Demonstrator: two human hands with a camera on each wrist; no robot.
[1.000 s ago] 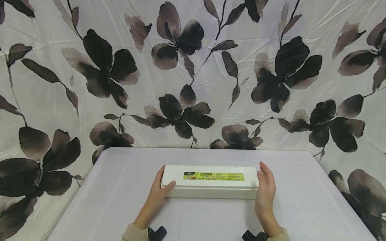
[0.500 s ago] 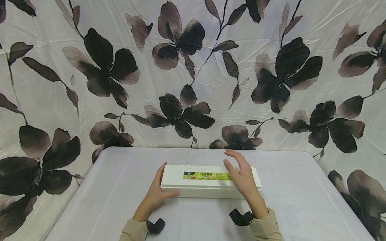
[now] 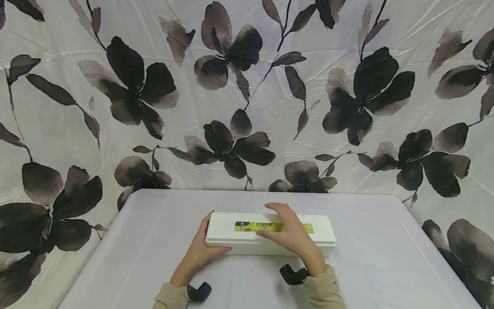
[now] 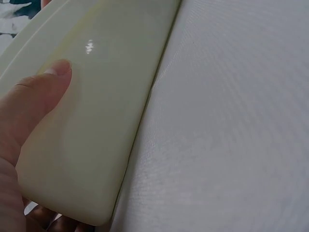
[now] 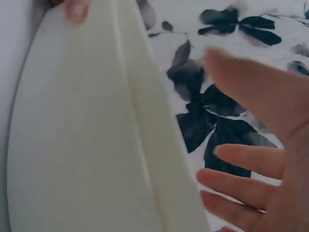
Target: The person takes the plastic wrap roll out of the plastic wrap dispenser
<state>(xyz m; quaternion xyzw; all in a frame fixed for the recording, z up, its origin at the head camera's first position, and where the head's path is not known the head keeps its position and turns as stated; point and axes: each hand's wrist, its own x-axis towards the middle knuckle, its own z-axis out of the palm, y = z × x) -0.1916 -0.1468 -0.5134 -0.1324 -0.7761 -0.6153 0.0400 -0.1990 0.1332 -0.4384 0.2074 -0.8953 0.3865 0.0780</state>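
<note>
A long white cling film box (image 3: 243, 243) with a yellow-green label (image 3: 247, 226) lies lengthwise on the table. My left hand (image 3: 201, 248) grips its left end. In the left wrist view the thumb (image 4: 43, 92) lies along the front wall, and some fingers show past the end of the box. Over the lid, right of the middle, my right hand (image 3: 293, 234) is spread with thumb and fingers apart, covering part of the label. The right wrist view shows that thumb (image 5: 251, 84) and the fingers (image 5: 241, 186) loosely extended, with nothing between them.
A white cloth covers the table (image 3: 386, 257). Behind its far edge hangs a pale curtain (image 3: 293, 141) printed with dark flowers. Black wrist mounts (image 3: 293, 274) sit at both sleeves.
My right hand has left the box's right end and moved left, over the lid. The left hand stays at the left end, its thumb now lower on the front wall.
</note>
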